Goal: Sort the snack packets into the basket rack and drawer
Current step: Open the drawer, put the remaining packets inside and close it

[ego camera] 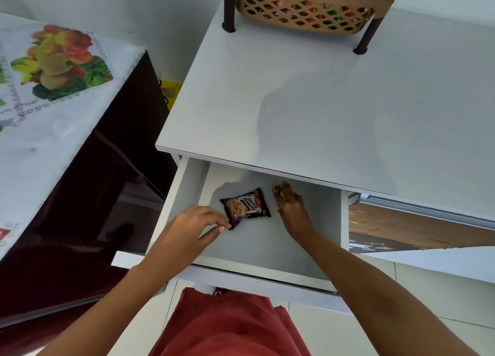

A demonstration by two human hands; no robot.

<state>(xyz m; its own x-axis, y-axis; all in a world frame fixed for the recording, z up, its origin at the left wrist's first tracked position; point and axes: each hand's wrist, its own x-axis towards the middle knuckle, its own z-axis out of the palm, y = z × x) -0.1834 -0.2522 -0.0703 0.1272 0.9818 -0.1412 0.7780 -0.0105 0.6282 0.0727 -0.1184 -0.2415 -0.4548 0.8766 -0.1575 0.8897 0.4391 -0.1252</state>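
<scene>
The white drawer [187, 184] is pulled out under the white tabletop [308, 101]. A dark salted peanuts packet [246, 207] lies flat on the drawer floor. My left hand [195, 227] pinches its near left corner. My right hand [292, 211] reaches deeper in to the right of it, fingers closed on a small yellow and purple packet [278, 190], mostly hidden by the fingers. The tan basket rack [302, 10] on dark legs stands at the back of the tabletop, holding several colourful packets.
A dark glossy fridge [88, 200] with a fruit-print cloth [53, 69] on top stands close on the left. A lower white shelf [428, 262] with brown flooring behind it shows on the right. My red garment [227, 326] hangs below the drawer front.
</scene>
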